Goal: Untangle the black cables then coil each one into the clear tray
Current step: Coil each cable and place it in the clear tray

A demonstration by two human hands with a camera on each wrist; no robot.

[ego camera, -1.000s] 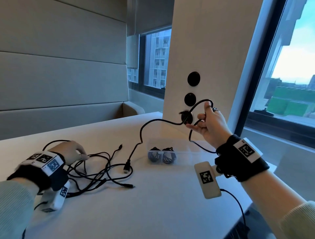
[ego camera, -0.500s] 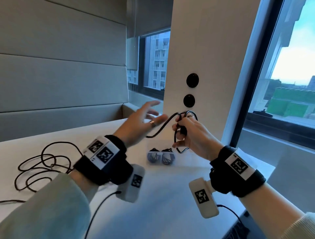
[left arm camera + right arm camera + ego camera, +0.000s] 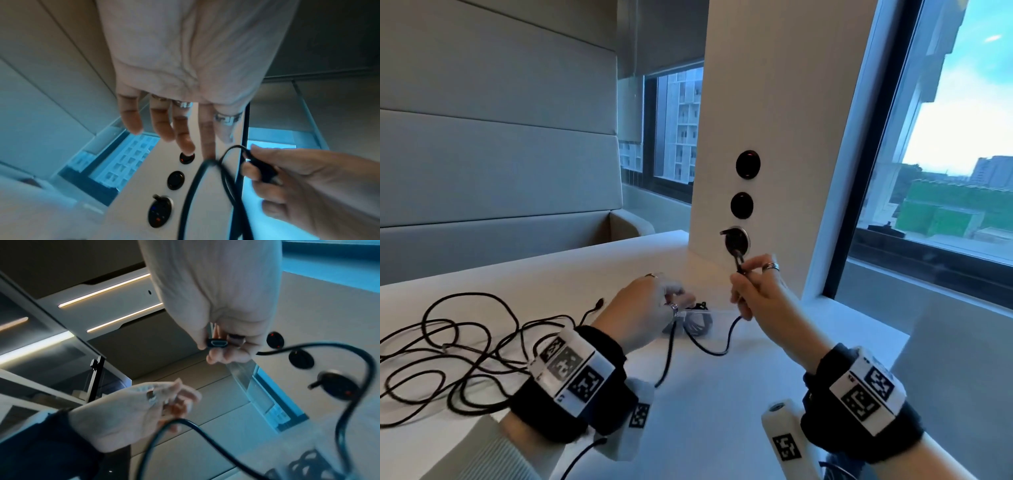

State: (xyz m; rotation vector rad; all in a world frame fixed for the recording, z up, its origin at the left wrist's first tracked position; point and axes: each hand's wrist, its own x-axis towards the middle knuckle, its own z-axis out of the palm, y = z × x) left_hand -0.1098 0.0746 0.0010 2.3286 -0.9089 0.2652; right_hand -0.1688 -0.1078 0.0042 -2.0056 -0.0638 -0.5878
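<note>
My right hand (image 3: 739, 274) pinches the plug end of a black cable (image 3: 714, 353) just above the clear tray (image 3: 717, 312), in front of the lowest wall socket. The plug (image 3: 217, 343) shows between the thumb and fingers in the right wrist view. From there the cable sags in a loop to my left hand (image 3: 678, 301), which hovers over the tray's left end with fingers curled around the cable. In the tray lies a coiled black cable (image 3: 698, 325). A loose tangle of black cables (image 3: 448, 349) is spread on the white table at the left.
A white pillar (image 3: 774, 102) with three round black sockets (image 3: 742, 205) rises right behind the tray. A window runs along the right side. A padded bench wall (image 3: 500, 171) stands beyond the table's far edge.
My left hand left the tangle, crossed to the right hand and took hold of the cable. Both hands then dropped from socket height to just above the tray.
</note>
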